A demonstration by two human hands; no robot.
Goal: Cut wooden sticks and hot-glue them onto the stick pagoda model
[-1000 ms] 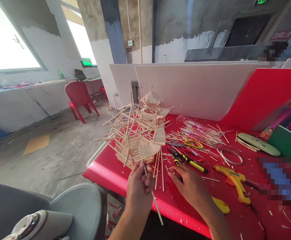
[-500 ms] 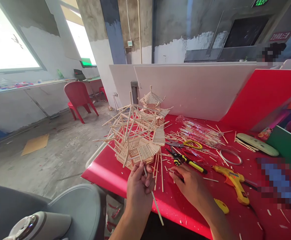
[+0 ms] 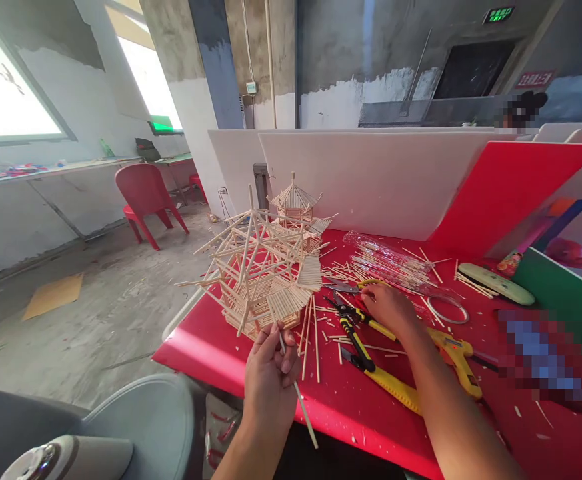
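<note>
Pinching a stick (image 3: 305, 411) in left hand (image 3: 271, 370), near side of model (image 3: 285, 302); right hand (image 3: 387, 305) at scissors (image 3: 351, 289), right of model, can't tell grip.

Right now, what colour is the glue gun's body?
The glue gun's body is yellow, clearest in head view.

Bare forearms (image 3: 448, 390), bare fingers (image 3: 265, 345)

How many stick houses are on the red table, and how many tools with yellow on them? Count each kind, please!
Stick pavilions: 2
Scissors: 1
Hand snips: 1
Utility knife: 1
Glue gun: 1
Total: 6
</note>
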